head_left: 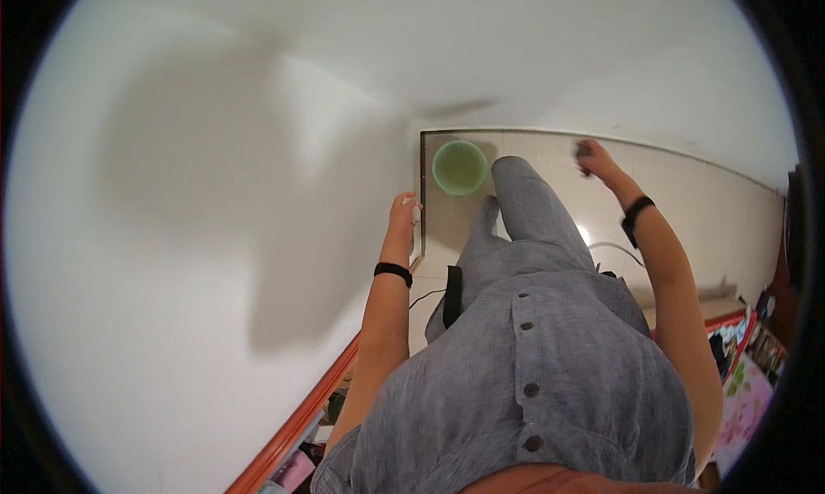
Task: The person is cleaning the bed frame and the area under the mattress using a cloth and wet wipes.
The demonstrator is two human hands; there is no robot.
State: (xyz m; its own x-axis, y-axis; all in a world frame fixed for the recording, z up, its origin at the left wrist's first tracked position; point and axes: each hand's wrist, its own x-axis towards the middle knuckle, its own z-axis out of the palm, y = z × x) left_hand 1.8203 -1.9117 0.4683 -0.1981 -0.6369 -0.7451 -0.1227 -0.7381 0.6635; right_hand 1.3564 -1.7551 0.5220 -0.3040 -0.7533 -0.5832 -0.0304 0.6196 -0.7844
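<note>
My left hand (404,212) is beside the white wall at the left, its fingers closed around a small white piece (415,212) that could be cloth or paper; I cannot tell which. Out to the right, my right hand (599,161) is closed on a small dark object (584,153), blurred, its kind unclear. A round green bucket (436,169) stands on the floor in the corner, between the two hands and nearer the left one. Both hands are apart from it.
White walls (550,56) meet at the corner ahead, with a dark strip along their foot. Pale tiles (679,193) cover the floor, where a thin cable (623,252) lies. Red-edged furniture (301,417) with mixed items is at lower left; pink flowered fabric (746,408) is at lower right.
</note>
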